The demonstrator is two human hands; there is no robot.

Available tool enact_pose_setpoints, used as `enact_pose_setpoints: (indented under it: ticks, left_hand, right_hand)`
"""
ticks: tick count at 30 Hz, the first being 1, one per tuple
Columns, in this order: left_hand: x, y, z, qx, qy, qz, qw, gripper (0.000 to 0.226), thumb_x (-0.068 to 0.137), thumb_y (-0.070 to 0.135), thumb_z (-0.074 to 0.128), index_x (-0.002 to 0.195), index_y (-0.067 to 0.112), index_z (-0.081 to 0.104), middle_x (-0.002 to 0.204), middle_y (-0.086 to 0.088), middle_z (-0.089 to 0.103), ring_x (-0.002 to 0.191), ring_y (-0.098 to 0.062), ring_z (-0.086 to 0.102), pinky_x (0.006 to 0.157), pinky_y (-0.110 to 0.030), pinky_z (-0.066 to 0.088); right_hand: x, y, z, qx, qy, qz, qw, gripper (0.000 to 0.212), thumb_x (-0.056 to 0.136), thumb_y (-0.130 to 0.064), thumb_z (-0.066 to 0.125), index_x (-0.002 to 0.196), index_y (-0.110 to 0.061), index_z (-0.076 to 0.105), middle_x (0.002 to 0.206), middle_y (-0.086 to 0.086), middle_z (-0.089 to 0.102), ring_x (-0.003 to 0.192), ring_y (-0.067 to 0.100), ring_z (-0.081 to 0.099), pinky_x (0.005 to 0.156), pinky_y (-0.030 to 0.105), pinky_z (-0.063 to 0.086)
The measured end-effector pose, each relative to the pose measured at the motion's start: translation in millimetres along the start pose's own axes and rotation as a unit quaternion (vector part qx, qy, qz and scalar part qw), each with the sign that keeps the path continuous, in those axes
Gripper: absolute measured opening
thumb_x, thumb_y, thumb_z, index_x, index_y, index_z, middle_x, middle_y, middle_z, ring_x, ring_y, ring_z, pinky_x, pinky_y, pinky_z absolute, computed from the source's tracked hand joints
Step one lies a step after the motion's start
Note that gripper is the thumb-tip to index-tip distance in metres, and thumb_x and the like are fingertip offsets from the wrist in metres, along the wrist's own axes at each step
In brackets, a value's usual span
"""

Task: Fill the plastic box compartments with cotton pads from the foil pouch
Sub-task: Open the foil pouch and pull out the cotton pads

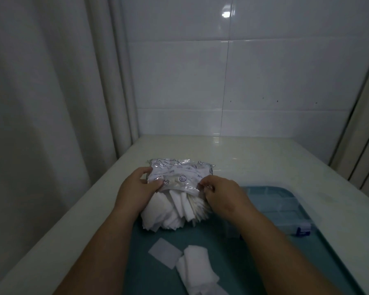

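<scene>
A shiny foil pouch [179, 175] printed with shells lies on the white counter, its open mouth turned towards me. My left hand [136, 189] grips its left edge and my right hand [221, 193] pinches its right edge near the mouth. A heap of white cotton pads [173, 211] spills out of the mouth onto the teal tray [232, 265]. The clear plastic compartment box [285, 207] sits on the tray to the right, partly behind my right forearm. More loose pads [195, 267] lie near the tray's front.
The white counter [254, 158] runs back to a tiled wall. A white curtain hangs on the left, beside the counter's left edge. A blue latch [302, 232] shows on the box's near side.
</scene>
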State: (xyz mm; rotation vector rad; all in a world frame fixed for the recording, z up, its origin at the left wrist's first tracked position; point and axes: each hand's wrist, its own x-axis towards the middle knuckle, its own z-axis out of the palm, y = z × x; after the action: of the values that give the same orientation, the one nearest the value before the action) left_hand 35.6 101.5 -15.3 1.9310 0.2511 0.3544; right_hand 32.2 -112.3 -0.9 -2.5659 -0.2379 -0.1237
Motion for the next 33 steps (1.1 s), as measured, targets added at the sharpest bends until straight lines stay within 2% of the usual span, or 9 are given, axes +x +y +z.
enact_pose_setpoints:
  ticks: [3, 7, 11, 14, 17, 23, 28, 31, 33]
  left_hand:
    - [-0.2, -0.6, -1.4, 0.079, -0.009, 0.014, 0.997, 0.037, 0.081, 0.038, 0.073, 0.116, 0.028, 0.068, 0.112, 0.001, 0.066, 0.103, -0.015, 0.061, 0.094, -0.033, 0.047]
    - [2.2, 0.1, -5.6, 0.059, -0.031, 0.003, 0.998, 0.036, 0.085, 0.03, 0.071, 0.119, 0.018, 0.068, 0.12, -0.001, 0.066, 0.105, -0.014, 0.061, 0.091, -0.026, 0.043]
    - [3.1, 5.0, -12.7, 0.051, -0.004, 0.035, 0.998, 0.025, 0.085, 0.033, 0.07, 0.109, 0.025, 0.071, 0.109, 0.004, 0.069, 0.099, -0.016, 0.064, 0.091, -0.032, 0.048]
    - [1.6, 11.9, -16.8, 0.034, 0.018, 0.071, 0.997, 0.004, 0.086, 0.03, 0.069, 0.089, 0.031, 0.071, 0.096, 0.009, 0.071, 0.087, -0.008, 0.065, 0.075, -0.025, 0.048]
    - [-1.2, 16.6, -19.8, 0.033, 0.005, 0.089, 0.995, 0.008, 0.086, 0.024, 0.07, 0.078, 0.028, 0.069, 0.083, 0.01, 0.07, 0.07, -0.001, 0.059, 0.06, -0.017, 0.042]
    - [-5.1, 19.8, -32.0, 0.108, -0.08, 0.112, 0.985, 0.01, 0.075, 0.024, 0.08, 0.077, 0.02, 0.072, 0.074, 0.004, 0.07, 0.058, 0.001, 0.056, 0.054, -0.014, 0.042]
    - [-11.5, 17.6, -26.7, 0.144, -0.164, 0.134, 0.967, 0.033, 0.068, 0.023, 0.086, 0.083, 0.048, 0.072, 0.104, 0.02, 0.064, 0.096, 0.007, 0.057, 0.078, -0.008, 0.039]
    - [-10.4, 14.6, -23.6, 0.152, -0.18, 0.133, 0.963, 0.044, 0.073, 0.018, 0.083, 0.071, 0.059, 0.068, 0.089, 0.035, 0.067, 0.085, 0.018, 0.058, 0.073, 0.0, 0.039]
    - [-10.3, 14.2, -22.4, 0.161, -0.176, 0.128, 0.963, 0.034, 0.073, 0.02, 0.083, 0.07, 0.053, 0.071, 0.087, 0.032, 0.068, 0.085, 0.017, 0.059, 0.074, -0.003, 0.039]
  right_hand:
    - [-1.1, -1.3, 0.0, -0.072, 0.001, -0.012, 0.997, 0.032, 0.097, -0.03, 0.039, 0.119, -0.036, 0.062, 0.119, 0.005, 0.059, 0.108, 0.028, 0.054, 0.093, 0.036, 0.045]
    - [-5.2, -3.1, -7.4, -0.008, -0.044, -0.011, 0.999, 0.031, 0.099, -0.025, 0.042, 0.12, -0.028, 0.065, 0.119, 0.002, 0.065, 0.105, 0.022, 0.059, 0.09, 0.029, 0.046]
    - [-8.8, -0.2, -24.7, 0.035, 0.004, 0.0, 0.999, 0.032, 0.098, -0.029, 0.047, 0.128, -0.026, 0.06, 0.123, 0.002, 0.063, 0.105, 0.018, 0.059, 0.087, 0.026, 0.044]
    - [-7.4, 5.3, -40.9, 0.032, 0.027, 0.008, 0.999, 0.028, 0.097, -0.032, 0.05, 0.121, -0.025, 0.063, 0.116, -0.001, 0.065, 0.094, 0.013, 0.057, 0.08, 0.026, 0.043]
    - [-7.1, 13.7, -50.6, 0.002, -0.016, 0.035, 0.999, 0.024, 0.094, -0.033, 0.055, 0.113, -0.024, 0.066, 0.113, 0.0, 0.066, 0.094, 0.015, 0.059, 0.081, 0.029, 0.048]
    - [-16.9, 31.1, -54.6, -0.047, -0.114, 0.064, 0.99, 0.024, 0.084, -0.016, 0.07, 0.107, -0.025, 0.07, 0.104, -0.004, 0.065, 0.095, 0.012, 0.059, 0.081, 0.022, 0.045]
    - [-15.7, 24.3, -43.9, -0.135, -0.091, 0.062, 0.985, 0.014, 0.082, -0.014, 0.07, 0.089, -0.026, 0.073, 0.103, -0.001, 0.07, 0.097, 0.017, 0.063, 0.086, 0.029, 0.052]
    - [-17.3, 24.0, -46.1, -0.122, -0.102, 0.064, 0.985, 0.013, 0.083, -0.012, 0.07, 0.086, -0.025, 0.073, 0.101, 0.0, 0.069, 0.098, 0.019, 0.063, 0.086, 0.028, 0.052]
    - [-19.8, 25.5, -47.9, -0.117, -0.098, 0.057, 0.987, 0.013, 0.083, -0.013, 0.07, 0.089, -0.023, 0.073, 0.1, -0.001, 0.068, 0.096, 0.017, 0.062, 0.083, 0.026, 0.05]
